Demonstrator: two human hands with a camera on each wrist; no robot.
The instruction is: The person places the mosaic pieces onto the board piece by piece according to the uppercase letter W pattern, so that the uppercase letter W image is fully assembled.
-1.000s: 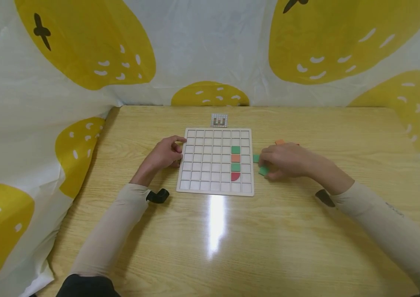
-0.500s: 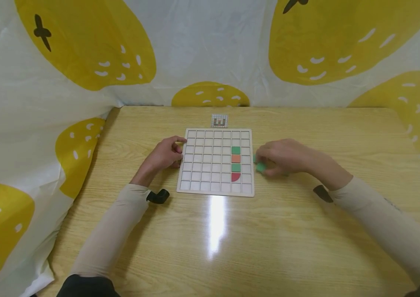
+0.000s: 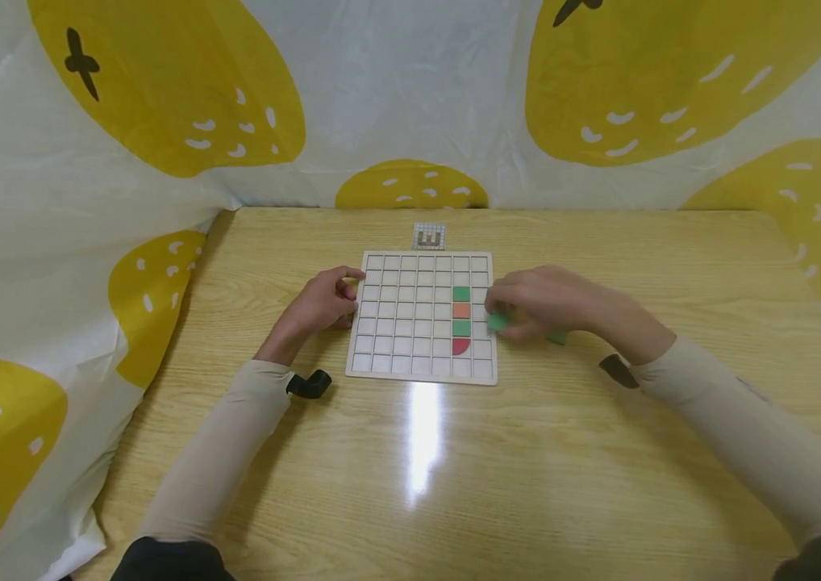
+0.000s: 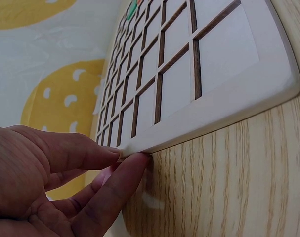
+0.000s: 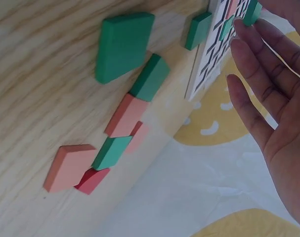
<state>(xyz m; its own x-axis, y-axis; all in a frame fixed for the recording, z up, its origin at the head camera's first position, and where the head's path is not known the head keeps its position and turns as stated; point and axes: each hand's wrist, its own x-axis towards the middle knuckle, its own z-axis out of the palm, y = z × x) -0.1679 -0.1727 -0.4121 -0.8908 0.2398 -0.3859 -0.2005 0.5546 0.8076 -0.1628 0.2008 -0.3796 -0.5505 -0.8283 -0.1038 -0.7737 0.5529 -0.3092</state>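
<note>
A pale wooden grid board lies mid-table. One column holds a green square tile, an orange one, another green one and a red round-cornered tile. My left hand rests its fingertips against the board's left edge; in the left wrist view the fingertips touch its side. At the right edge my right hand pinches a green tile between thumb and fingers, over the rim. In the right wrist view this held tile is partly cut off by the frame.
Loose green tiles, orange tiles and a red tile lie right of the board, mostly hidden by my right hand in the head view. A small patterned card lies behind the board. A lemon-print cloth hangs beyond the table.
My right hand has moved left with the green tile, from the table beside the board to its right rim. A green tile behind that hand has come into view. My left hand stays put.
</note>
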